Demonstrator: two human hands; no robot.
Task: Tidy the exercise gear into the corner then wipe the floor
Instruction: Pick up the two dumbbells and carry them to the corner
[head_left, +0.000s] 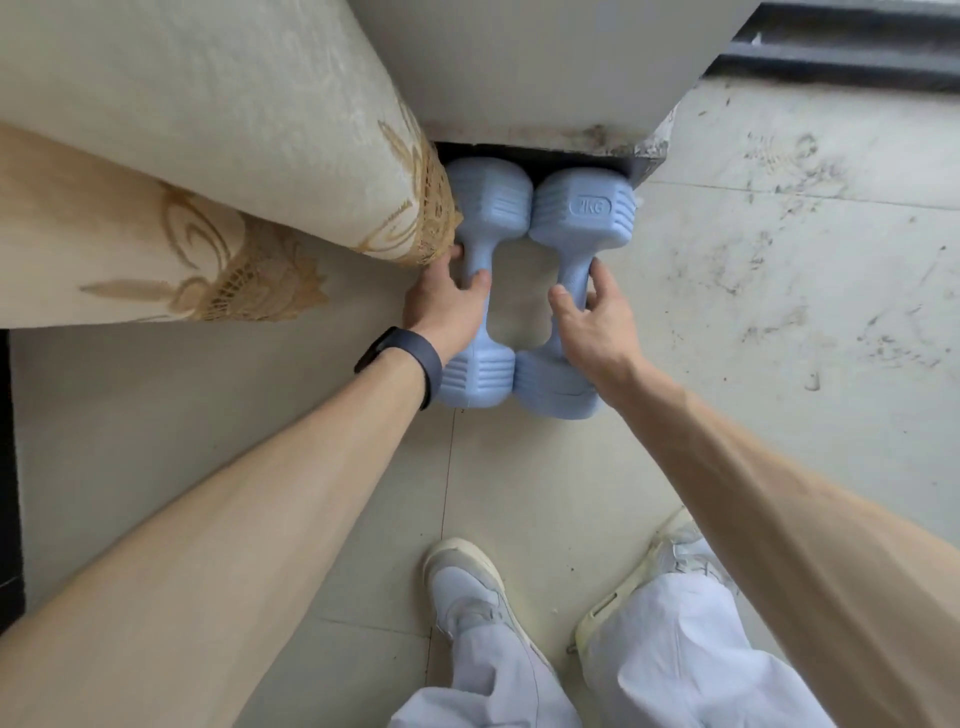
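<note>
Two pale blue dumbbells lie side by side on the tiled floor, their far heads against the base of a white wall corner. My left hand (447, 306) grips the handle of the left dumbbell (485, 205), thumb on top and fingers curled under it. My right hand (592, 317) is curled around the handle of the right dumbbell (582, 213), whose far head is marked with a kilogram label. The near heads of both dumbbells touch each other between my wrists. A dark band sits on my left wrist.
A cream curtain (218, 156) with gold embroidery hangs at the left, its hem brushing the left dumbbell. The white wall corner (519, 78) stands just behind the weights. The floor (805, 234) to the right is smeared with dark dirt marks. My feet in pale shoes (467, 587) stand below.
</note>
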